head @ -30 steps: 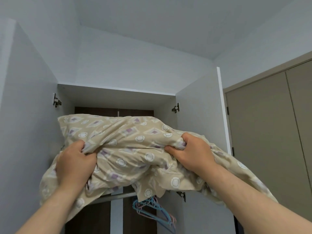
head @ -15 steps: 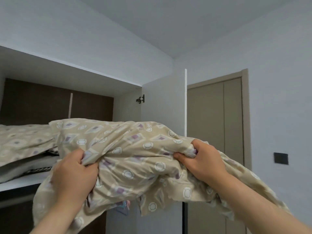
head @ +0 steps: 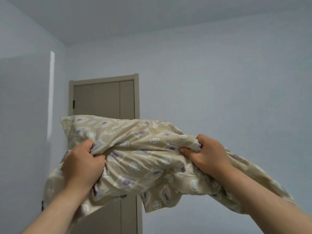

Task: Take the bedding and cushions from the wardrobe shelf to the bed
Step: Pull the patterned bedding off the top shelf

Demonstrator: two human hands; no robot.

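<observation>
A beige pillow (head: 135, 149) with a white and purple print hangs in the air at chest height, held out in front of me. My left hand (head: 81, 164) clutches a fistful of its cover on the left side. My right hand (head: 209, 154) grips the bunched cover on the right, and loose fabric trails down along my right forearm. The wardrobe shelf and the bed are out of view.
The white edge of the open wardrobe door (head: 51, 95) stands at the left. A brown room door (head: 104, 98) is straight behind the pillow. A plain pale wall (head: 228, 98) fills the right side.
I have turned to the right with the pillow in both hands. The wardrobe shelf and the bedding on it have slid out of view at the left, and the brown door now sits behind the pillow.
</observation>
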